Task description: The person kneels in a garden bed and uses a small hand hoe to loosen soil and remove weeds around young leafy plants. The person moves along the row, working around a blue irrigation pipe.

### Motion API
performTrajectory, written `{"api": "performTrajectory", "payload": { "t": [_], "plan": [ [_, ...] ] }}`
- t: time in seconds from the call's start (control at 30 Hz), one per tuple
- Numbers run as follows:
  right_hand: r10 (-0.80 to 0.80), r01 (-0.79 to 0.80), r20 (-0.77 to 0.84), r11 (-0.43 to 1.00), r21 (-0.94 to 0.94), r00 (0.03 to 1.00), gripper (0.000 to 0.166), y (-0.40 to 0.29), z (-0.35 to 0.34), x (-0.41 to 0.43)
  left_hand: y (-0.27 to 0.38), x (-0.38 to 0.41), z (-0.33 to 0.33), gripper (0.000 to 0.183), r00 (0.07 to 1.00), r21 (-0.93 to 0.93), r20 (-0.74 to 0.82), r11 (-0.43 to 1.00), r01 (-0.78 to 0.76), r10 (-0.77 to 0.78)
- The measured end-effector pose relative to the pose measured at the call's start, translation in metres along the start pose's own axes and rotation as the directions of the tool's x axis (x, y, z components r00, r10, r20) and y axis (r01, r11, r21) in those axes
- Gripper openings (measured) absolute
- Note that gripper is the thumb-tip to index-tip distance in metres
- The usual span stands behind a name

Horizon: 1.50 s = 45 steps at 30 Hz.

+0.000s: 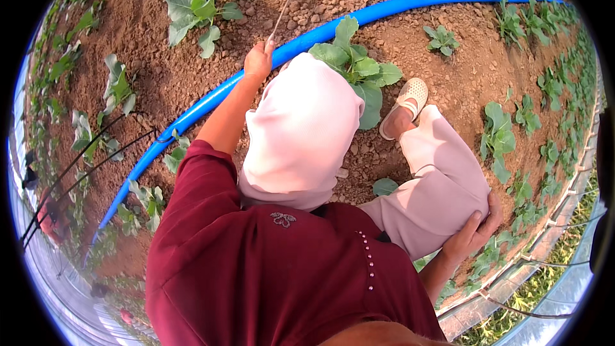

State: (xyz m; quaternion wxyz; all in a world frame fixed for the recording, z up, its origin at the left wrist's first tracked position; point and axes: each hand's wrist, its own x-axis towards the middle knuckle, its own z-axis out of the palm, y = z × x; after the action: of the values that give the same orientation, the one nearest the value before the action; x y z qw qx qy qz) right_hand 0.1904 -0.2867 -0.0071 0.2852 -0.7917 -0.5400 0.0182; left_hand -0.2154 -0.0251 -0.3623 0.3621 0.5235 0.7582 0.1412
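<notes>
My left hand (258, 61) grips the short handle of a small hand hoe (281, 15) above the blue hose. The hoe's thin shaft reaches away from me, and its blade rests at the crumbly brown soil. My right hand (473, 233) lies with spread fingers against my bent right knee, holding no tool. A leafy green plant, like a young cabbage (358, 65), grows just beyond my left knee. Another broad-leafed plant (197, 9) stands in the soil left of the hoe.
A thick blue hose (408, 5) curves across the ground under my left arm. Rows of similar plants (497, 137) grow on both sides. Thin black lines (81, 168) run at the left. A greenhouse-like plastic edge (552, 230) borders the right. One foot wears a perforated clog (414, 92).
</notes>
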Motion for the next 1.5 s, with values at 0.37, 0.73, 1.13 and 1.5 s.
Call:
{"api": "performTrajectory", "payload": {
  "t": [0.37,0.73,1.13,1.5],
  "plan": [
    [-0.032,0.031,-0.013,0.999,-0.028,0.999,0.045,-0.008,-0.002,-0.006,-0.105,-0.141,-0.058,0.043,0.993,-0.201,-0.052,0.976,0.09,-0.102],
    [-0.097,0.097,-0.013,0.995,0.007,0.995,0.047,0.004,-0.001,-0.005,-0.166,-0.192,-0.12,0.036,0.839,-0.73,0.013,0.568,0.38,-0.544],
    [0.033,-0.037,-0.05,0.996,-0.079,0.998,0.052,-0.006,-0.002,-0.009,-0.131,-0.028,-0.26,0.025,0.487,-0.45,-0.848,0.77,-0.453,-0.209],
    [0.075,-0.079,-0.041,0.992,-0.102,0.996,0.052,-0.012,-0.001,-0.006,-0.209,0.049,-0.205,0.041,0.72,-0.54,-0.15,0.666,0.515,-0.678]
  ]
}}
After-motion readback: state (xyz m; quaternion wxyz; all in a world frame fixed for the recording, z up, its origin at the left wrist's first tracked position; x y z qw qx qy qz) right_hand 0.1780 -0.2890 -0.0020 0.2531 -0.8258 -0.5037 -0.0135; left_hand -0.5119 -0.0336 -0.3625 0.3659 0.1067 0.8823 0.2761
